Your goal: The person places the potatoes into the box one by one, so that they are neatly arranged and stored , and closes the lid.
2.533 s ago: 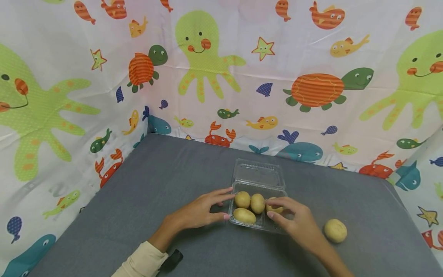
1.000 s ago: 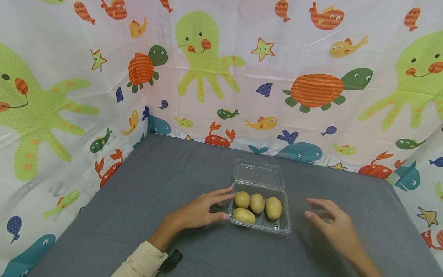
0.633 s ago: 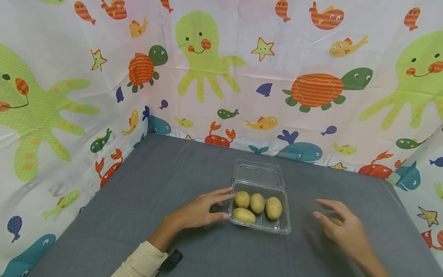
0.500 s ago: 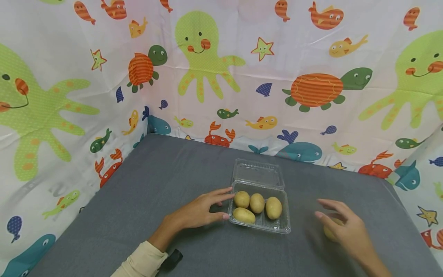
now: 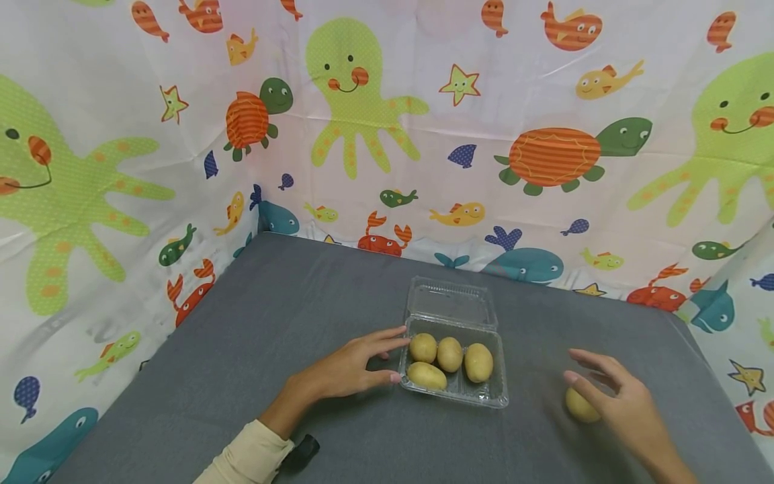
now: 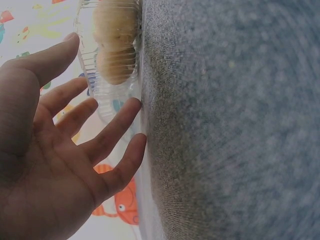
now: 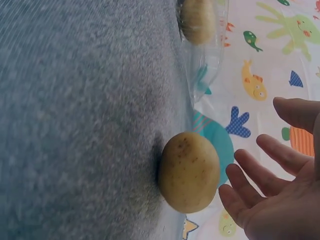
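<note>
My left hand (image 5: 357, 366) rests at the left side of a clear plastic clamshell box (image 5: 498, 396), thumb and fingertips at its rim, fingers spread. Inside the box lie several potatoes; one potato (image 5: 479, 363) sits in the right part and an oblong potato (image 5: 426, 376) lies at the front left. Over on the right, my right hand (image 5: 623, 403) hovers above a loose potato (image 5: 581, 406), partly hiding it in the head view. In the right wrist view that potato (image 7: 189, 172) stands on the cloth, with relaxed, empty fingers (image 7: 260, 172) beside it.
The box's lid (image 5: 451, 302) is folded back behind it. A grey cloth (image 5: 326, 289) covers the table. A curtain (image 5: 387, 134) printed with sea animals encloses the back and sides. A dark strap piece (image 5: 302, 454) shows by the left sleeve (image 5: 250, 454).
My right hand has left the potato in the box's right part and moved right, over the loose potato. The left hand has stayed at the box.
</note>
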### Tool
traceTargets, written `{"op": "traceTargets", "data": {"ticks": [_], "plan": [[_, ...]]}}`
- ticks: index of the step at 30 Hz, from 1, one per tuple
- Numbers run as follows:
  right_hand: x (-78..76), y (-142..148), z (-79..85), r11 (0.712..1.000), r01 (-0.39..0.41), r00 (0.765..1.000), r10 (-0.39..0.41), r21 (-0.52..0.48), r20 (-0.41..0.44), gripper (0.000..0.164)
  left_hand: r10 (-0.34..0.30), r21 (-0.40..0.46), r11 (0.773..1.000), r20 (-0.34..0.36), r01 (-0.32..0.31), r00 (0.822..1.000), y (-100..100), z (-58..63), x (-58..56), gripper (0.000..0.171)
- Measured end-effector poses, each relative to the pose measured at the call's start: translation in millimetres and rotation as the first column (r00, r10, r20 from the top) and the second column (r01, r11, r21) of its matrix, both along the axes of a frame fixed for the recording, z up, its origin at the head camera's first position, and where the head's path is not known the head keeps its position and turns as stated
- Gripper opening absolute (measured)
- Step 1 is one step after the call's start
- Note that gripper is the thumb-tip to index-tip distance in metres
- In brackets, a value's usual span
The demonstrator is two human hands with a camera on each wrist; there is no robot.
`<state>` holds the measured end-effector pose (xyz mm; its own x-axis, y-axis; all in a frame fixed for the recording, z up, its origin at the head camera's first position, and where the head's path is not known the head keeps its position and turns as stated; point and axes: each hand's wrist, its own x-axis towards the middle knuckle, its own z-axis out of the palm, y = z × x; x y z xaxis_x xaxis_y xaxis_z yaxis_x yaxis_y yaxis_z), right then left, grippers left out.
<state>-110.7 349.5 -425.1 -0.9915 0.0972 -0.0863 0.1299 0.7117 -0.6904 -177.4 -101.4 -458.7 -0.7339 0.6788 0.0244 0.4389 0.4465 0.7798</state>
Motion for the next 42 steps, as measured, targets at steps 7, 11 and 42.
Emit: {"op": "traceTargets", "data": {"ticks": [7,11,42], "plan": [[-3.3,6.6,-0.9,1.0,0.0,0.995,-0.002,0.026,0.1,0.085,0.001,-0.01,1.0,0.001,-0.001,1.0,0.3,0.3,0.1,0.068],[-5.6,8.7,-1.1,0.999,-0.002,0.986,-0.005,0.042,0.164,0.09,0.002,-0.009,1.0,0.003,-0.002,1.0,-0.1,0.5,-0.3,0.068],[1.0,27.0,-8.5,0.998,0.007,0.976,-0.02,0.06,0.215,0.089,0.008,-0.013,1.0,0.005,-0.008,1.0,0.7,0.3,-0.8,0.068]]}}
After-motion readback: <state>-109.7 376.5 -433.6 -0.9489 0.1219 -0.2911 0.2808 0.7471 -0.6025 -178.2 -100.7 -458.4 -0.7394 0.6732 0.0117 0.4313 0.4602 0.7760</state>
